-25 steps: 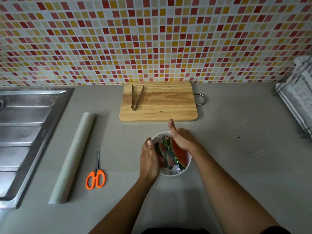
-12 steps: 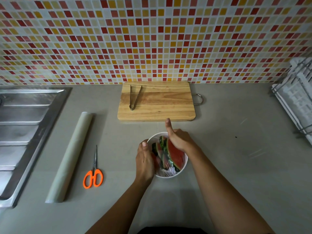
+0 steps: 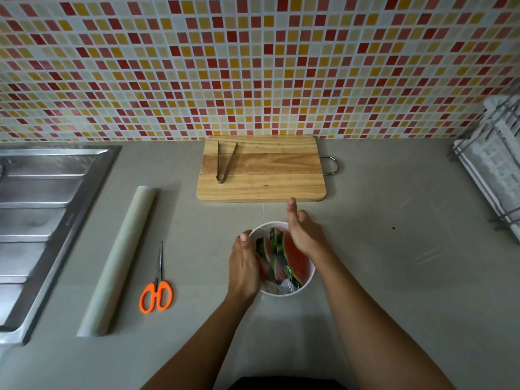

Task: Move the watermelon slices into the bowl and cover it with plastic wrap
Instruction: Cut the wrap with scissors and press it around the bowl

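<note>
A white bowl (image 3: 307, 285) stands on the grey counter in front of me, holding several watermelon slices (image 3: 295, 257) with red flesh and green rind. Clear plastic wrap (image 3: 284, 287) lies crinkled over the slices and the rim. My left hand (image 3: 243, 266) cups the bowl's left side, its thumb at the rim. My right hand (image 3: 305, 235) curls over the far right rim with its thumb sticking out toward the cutting board. Both hands hide part of the rim.
A wooden cutting board (image 3: 261, 178) with metal tongs (image 3: 225, 161) lies behind the bowl. A roll of plastic wrap (image 3: 121, 257) and orange-handled scissors (image 3: 156, 295) lie to the left, beside a steel sink (image 3: 36, 215). A wire dish rack (image 3: 495, 164) stands at the right edge.
Both hands stay on the bowl. My right hand has slid slightly to the right along the far rim; the bowl has not moved.
</note>
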A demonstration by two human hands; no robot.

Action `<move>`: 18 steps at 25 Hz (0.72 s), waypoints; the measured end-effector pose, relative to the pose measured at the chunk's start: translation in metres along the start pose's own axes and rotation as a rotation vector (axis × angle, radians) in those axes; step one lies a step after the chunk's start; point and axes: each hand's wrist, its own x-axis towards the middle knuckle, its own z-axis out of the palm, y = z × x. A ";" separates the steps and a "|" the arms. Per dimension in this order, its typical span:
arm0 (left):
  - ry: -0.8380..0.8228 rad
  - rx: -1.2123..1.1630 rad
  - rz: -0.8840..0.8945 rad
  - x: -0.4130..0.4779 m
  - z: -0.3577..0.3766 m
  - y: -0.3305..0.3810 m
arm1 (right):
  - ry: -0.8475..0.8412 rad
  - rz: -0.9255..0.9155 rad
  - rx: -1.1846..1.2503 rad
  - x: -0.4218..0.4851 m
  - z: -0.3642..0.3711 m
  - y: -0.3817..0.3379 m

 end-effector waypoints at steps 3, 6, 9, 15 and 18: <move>-0.038 -0.023 -0.056 0.001 -0.005 0.004 | -0.002 0.032 -0.023 0.002 -0.004 0.006; -0.032 -0.012 -0.099 0.004 -0.021 0.007 | -0.033 0.042 0.007 0.005 -0.019 0.023; -0.012 0.183 -0.234 0.008 -0.042 0.010 | -0.082 0.101 0.075 -0.002 -0.039 0.045; -0.202 0.211 -0.404 0.004 -0.042 0.031 | -0.342 0.230 0.314 -0.031 -0.042 0.043; -0.126 0.158 -0.376 0.015 -0.040 0.033 | -0.330 0.215 0.400 -0.027 -0.036 0.032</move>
